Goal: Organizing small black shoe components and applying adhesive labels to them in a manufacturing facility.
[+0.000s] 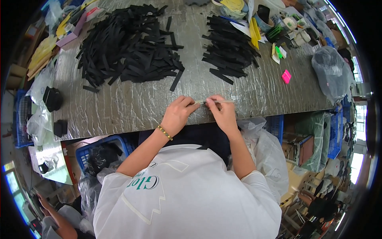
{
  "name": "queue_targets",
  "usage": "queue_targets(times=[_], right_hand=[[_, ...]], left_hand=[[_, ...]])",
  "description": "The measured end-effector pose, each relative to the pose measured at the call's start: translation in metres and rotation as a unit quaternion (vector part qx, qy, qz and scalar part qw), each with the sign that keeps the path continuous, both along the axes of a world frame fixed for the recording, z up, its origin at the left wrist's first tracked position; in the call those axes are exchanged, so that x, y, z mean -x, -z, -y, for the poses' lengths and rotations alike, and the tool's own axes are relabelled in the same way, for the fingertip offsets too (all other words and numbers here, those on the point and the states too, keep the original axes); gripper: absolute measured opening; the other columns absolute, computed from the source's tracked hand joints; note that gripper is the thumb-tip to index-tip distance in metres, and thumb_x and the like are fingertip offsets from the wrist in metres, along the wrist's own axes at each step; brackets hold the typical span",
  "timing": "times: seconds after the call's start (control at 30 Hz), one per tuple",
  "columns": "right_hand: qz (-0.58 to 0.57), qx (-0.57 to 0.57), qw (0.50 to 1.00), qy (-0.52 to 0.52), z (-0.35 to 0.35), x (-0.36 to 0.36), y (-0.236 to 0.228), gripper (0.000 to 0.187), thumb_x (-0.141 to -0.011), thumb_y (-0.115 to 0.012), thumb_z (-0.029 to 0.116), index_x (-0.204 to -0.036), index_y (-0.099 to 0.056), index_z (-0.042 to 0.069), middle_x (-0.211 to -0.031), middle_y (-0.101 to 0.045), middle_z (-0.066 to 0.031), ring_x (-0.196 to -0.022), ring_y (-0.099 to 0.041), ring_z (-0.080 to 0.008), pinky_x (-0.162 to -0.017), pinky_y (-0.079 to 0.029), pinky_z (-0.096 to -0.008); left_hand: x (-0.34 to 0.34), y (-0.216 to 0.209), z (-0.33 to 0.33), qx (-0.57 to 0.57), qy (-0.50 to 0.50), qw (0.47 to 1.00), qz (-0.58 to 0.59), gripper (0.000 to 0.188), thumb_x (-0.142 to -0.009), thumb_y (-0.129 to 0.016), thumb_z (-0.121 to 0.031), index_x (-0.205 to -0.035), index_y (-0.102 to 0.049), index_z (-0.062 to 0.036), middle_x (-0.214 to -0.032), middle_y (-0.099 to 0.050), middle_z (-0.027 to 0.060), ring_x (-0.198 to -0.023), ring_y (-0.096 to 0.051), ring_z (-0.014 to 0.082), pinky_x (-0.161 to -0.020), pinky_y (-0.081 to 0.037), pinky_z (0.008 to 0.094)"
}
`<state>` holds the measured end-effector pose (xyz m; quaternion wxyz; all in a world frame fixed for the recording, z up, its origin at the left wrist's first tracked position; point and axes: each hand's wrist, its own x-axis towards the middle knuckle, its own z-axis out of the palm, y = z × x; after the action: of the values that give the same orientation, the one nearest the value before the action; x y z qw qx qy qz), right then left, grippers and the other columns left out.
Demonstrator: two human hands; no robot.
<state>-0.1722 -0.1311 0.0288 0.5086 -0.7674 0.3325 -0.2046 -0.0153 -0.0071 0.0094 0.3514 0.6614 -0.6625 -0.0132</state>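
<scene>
Close to the near edge of the table (139, 107), my two hands meet in front of my chest. My left hand (177, 114) pinches one end of a narrow pale strip (229, 101), with the fingers bent. My right hand (223, 117) pinches the same strip a short way along, and its other end sticks out to the right. Between the fingertips shows a small silvery and dark piece (202, 102), too small to name. Beyond my hands lie a large loose heap of black fabric strips (131, 51) and a smaller, neater pile of black strips (230, 49).
A bright pink piece (286, 76) lies on the right of the table. Behind it are a clear plastic bag (333, 69) and a clutter of containers. Black blocks (52, 98) stand at the left edge. A blue basket (105, 147) sits below; another person's arm (57, 219) shows lower left.
</scene>
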Motion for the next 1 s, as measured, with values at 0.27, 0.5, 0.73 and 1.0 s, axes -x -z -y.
queue_targets(times=[0.27,0.5,0.73,1.0], right_hand=[[-0.003,0.031,0.999,-0.019,-0.002,-0.004,0.006,0.019,-0.098,-0.063,0.012,-0.100,-0.069,-0.006,-0.086,-0.072,-0.0091,-0.080,-0.068,-0.0120,-0.073,-0.054,-0.0262],[0.010,0.039,0.999,0.005,-0.002,-0.006,0.005,0.019,-0.096,-0.064,0.013,-0.096,-0.069,-0.006,-0.086,-0.071,-0.0125,-0.073,-0.067,-0.0174,-0.068,-0.052,-0.0288],[0.020,0.044,0.999,-0.020,-0.004,0.001,0.004,0.021,-0.095,-0.065,0.015,-0.095,-0.070,-0.006,-0.088,-0.070,-0.0147,-0.072,-0.066,-0.0219,-0.066,-0.050,-0.0310],[0.001,0.044,0.998,-0.049,-0.017,-0.020,-0.005,0.018,-0.096,-0.063,0.012,-0.098,-0.071,-0.005,-0.088,-0.072,-0.0123,-0.075,-0.068,-0.0180,-0.067,-0.051,-0.0288]], left_hand=[[-0.001,0.002,-0.001,-0.003,-0.002,1.000,-0.001,0.032,-0.074,-0.063,-0.002,-0.103,-0.073,-0.0064,-0.093,-0.062,0.0043,-0.091,-0.061,0.0222,-0.080,-0.054,0.0337],[-0.001,0.002,-0.001,-0.006,-0.007,1.000,-0.012,0.031,-0.074,-0.063,-0.002,-0.103,-0.074,-0.0071,-0.093,-0.062,0.0041,-0.091,-0.061,0.0222,-0.079,-0.054,0.0336],[-0.001,0.001,-0.001,-0.024,-0.006,0.999,-0.033,0.032,-0.077,-0.062,0.000,-0.107,-0.072,-0.0062,-0.093,-0.064,0.0053,-0.091,-0.061,0.0236,-0.079,-0.054,0.0345],[0.000,0.004,-0.002,-0.005,-0.049,0.989,-0.137,0.051,-0.086,-0.064,-0.001,-0.136,-0.054,-0.0085,-0.091,-0.069,0.0078,-0.085,-0.065,0.0282,-0.074,-0.055,0.0399]])
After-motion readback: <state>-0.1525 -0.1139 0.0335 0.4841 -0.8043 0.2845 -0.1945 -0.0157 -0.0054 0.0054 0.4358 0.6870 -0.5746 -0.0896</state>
